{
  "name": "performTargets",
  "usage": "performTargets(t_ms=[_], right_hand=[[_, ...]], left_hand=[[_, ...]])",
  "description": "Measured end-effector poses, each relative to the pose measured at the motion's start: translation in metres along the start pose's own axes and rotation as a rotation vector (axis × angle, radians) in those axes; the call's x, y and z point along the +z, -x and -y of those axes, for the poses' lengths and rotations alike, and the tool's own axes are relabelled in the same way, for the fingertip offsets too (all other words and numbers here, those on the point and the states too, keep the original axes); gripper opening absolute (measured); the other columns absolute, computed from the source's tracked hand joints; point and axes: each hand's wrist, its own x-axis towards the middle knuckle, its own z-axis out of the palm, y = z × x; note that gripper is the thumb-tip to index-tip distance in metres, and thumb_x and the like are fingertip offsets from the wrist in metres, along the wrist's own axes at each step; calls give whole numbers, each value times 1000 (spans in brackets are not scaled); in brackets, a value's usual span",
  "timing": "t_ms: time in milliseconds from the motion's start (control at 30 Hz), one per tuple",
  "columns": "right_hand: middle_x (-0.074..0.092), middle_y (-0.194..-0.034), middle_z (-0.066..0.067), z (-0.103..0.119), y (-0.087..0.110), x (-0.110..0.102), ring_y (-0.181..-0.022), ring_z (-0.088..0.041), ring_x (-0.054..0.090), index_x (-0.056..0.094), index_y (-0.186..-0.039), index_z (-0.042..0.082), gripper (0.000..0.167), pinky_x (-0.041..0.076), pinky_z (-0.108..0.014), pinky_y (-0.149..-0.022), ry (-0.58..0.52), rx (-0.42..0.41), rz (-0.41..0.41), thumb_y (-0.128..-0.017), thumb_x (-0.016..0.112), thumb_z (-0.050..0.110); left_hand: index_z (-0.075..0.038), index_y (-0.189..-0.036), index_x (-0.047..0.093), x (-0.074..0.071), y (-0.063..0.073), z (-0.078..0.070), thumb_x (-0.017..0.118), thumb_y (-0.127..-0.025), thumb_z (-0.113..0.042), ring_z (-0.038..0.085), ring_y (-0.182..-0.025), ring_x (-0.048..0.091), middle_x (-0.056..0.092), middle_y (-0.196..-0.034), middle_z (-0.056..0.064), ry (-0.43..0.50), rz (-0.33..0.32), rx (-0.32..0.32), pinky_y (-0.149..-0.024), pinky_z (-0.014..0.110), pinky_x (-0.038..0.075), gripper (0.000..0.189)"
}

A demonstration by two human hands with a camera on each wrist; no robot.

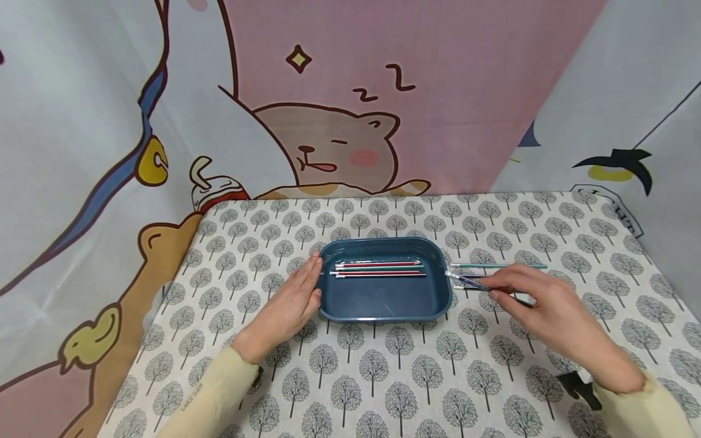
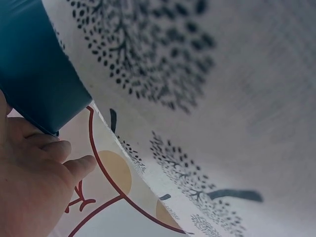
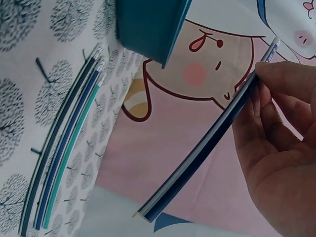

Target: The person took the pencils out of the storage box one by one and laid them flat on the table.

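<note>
A dark blue rectangular plastic basin [image 1: 386,304] sits on the table. My left hand [image 1: 292,304] rests against its left side, fingers extended at the rim; the left wrist view shows those fingers [image 2: 54,148] beside the basin wall. Between thumb and fingers, my right hand [image 1: 553,307] pinches a blue-and-white striped pencil [image 3: 197,148] near its white-tipped end. That tip is at the basin's right rim, and the pencil slants over the cloth. Inside the basin lie several striped pencils [image 1: 378,264], red and green, side by side near the far wall.
Right of the basin, a teal pencil [image 3: 74,155], a blue one [image 3: 66,148] and a dark one [image 3: 52,143] lie on the tree-print tablecloth [image 1: 400,377], partly below my right hand. A cartoon-printed curtain [image 1: 438,121] hangs behind the table and along its sides.
</note>
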Motion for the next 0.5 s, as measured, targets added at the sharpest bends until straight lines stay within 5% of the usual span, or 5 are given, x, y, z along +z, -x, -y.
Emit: performTargets(t_ms=[233, 500], right_hand=[[73, -113, 4, -12, 8, -2, -91, 3, 62, 79, -110, 21, 50, 48, -9, -69, 16, 1, 4, -72, 85, -10], [73, -112, 3, -25, 17, -4, -94, 2, 64, 79, -109, 22, 50, 49, -8, -71, 62, 16, 20, -70, 86, -10]], left_hand=[[-1, -164, 18, 1, -1, 0, 37, -112, -29, 33, -156, 21, 5, -173, 10, 3, -4, 6, -124, 55, 26, 62], [-1, -164, 18, 1, -1, 2, 37, -112, -28, 28, -158, 15, 5, -172, 9, -9, 0, 8, -125, 54, 25, 62]])
